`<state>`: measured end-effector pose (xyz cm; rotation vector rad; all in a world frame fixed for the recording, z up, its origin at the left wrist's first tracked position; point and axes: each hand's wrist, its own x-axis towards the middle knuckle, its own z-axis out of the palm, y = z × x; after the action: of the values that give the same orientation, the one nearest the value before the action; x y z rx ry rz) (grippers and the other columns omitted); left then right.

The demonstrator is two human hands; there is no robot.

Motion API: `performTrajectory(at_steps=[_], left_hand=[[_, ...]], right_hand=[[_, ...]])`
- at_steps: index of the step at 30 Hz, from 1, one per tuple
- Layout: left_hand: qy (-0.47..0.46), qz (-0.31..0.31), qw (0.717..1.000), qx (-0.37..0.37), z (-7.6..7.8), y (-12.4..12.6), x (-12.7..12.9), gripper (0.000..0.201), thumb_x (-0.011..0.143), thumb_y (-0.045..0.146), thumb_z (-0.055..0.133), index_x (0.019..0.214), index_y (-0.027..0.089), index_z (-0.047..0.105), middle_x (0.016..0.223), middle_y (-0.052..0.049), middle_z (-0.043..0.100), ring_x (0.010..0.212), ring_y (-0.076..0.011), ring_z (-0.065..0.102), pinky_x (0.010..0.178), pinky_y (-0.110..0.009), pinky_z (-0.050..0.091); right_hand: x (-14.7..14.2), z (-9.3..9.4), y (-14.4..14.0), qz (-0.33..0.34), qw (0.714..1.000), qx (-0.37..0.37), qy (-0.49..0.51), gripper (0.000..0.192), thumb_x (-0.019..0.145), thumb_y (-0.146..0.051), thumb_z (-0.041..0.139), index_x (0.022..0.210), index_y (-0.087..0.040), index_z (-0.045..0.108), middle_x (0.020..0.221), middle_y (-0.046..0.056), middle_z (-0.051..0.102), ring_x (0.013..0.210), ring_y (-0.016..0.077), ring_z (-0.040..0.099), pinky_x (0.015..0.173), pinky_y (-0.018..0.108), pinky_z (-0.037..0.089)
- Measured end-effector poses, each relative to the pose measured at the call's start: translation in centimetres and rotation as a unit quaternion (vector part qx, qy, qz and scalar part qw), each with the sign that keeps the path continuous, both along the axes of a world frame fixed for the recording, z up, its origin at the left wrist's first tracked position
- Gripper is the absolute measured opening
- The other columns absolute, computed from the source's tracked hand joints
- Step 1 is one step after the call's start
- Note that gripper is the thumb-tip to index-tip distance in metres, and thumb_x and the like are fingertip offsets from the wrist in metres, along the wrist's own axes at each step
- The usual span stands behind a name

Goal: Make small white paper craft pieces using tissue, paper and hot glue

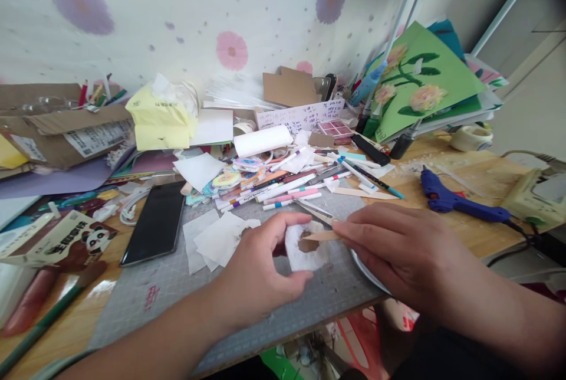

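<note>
Flowered cloth [232, 49] hangs behind the worktop [469, 232], which has a brown box [66, 129] at its back left corner. Markers [287, 190] lie heaped across the middle, probably pushed back to leave the front edge to the hands; a grey mat [177, 285] covers that part, perhaps to guard the wood. Near the right edge lies the blue glue gun [462, 202], apparently parked within reach. Towards the left edge, the phone [154, 223] lies flat by some loose paper [221, 238].

Over the mat, near the front edge, is the white piece [315, 259], paper-like, with a brownish opening. The left hand [259, 265] has it: fingers curved round it, index at its upper left side, thumb at its lower edge, parted about as wide as the piece. Such a grip likely leaves the opening free and turned to the other hand. The right hand [402, 244] has its fingers pinched together on a wooden stick [325, 236], back from the tip, probably for a clear view of it. That tip lies over the opening; whether it touches the inside, I cannot tell. Behind the stick shows a metal tool [315, 211], too covered to say whether the right fingers touch it.
</note>
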<state>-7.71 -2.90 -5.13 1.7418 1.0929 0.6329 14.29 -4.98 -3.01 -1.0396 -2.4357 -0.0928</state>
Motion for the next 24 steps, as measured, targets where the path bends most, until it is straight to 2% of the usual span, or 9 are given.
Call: performTrajectory(at_steps=[4,8,14,18,24], left_hand=[[0.01,0.012,1.0,0.013,0.01,-0.07,0.15,0.054,0.065,0.015,0.066,0.116,0.024,0.051,0.096,-0.002,0.068,0.081,-0.0189,0.065,0.075,-0.03,0.051],[0.02,0.021,0.999,0.016,0.05,0.0,0.27,0.054,0.065,0.015,0.066,0.116,0.024,0.052,0.094,-0.002,0.069,0.082,-0.0197,0.065,0.076,-0.032,0.052],[0.015,0.028,0.999,0.018,0.22,0.03,0.27,0.053,0.065,0.014,0.065,0.116,0.022,0.052,0.092,-0.002,0.069,0.079,-0.0194,0.066,0.075,-0.031,0.052],[0.016,0.033,0.999,0.024,0.21,0.02,0.28,0.052,0.066,0.014,0.064,0.116,0.022,0.05,0.092,-0.002,0.069,0.079,-0.0186,0.065,0.075,-0.03,0.051],[0.035,0.027,0.999,0.029,-0.02,-0.02,0.14,0.053,0.068,0.016,0.064,0.118,0.023,0.048,0.092,-0.002,0.068,0.079,-0.019,0.065,0.073,-0.031,0.051]], right_hand=[[0.1,-0.35,0.2,-0.023,0.999,0.023,-0.011,0.019,0.085,-0.013,0.051,0.099,-0.015,0.063,0.09,0.009,0.066,0.078,0.0206,0.06,0.063,0.031,0.045],[0.1,-0.36,0.14,-0.025,0.999,0.007,-0.031,0.022,0.085,-0.013,0.048,0.102,-0.016,0.063,0.086,0.008,0.066,0.071,0.0189,0.06,0.058,0.029,0.043],[0.15,-0.39,0.02,-0.045,0.999,0.019,-0.019,0.019,0.085,-0.014,0.049,0.097,-0.016,0.064,0.085,0.008,0.066,0.072,0.0193,0.06,0.059,0.029,0.044],[-0.04,-0.47,-0.16,-0.026,1.0,-0.002,-0.015,0.021,0.085,-0.012,0.049,0.101,-0.016,0.063,0.084,0.007,0.066,0.071,0.0183,0.059,0.058,0.029,0.043],[-0.06,-0.35,-0.26,-0.048,0.998,0.02,-0.022,0.02,0.084,-0.012,0.05,0.098,-0.014,0.064,0.081,0.008,0.065,0.071,0.0206,0.06,0.057,0.031,0.045]])
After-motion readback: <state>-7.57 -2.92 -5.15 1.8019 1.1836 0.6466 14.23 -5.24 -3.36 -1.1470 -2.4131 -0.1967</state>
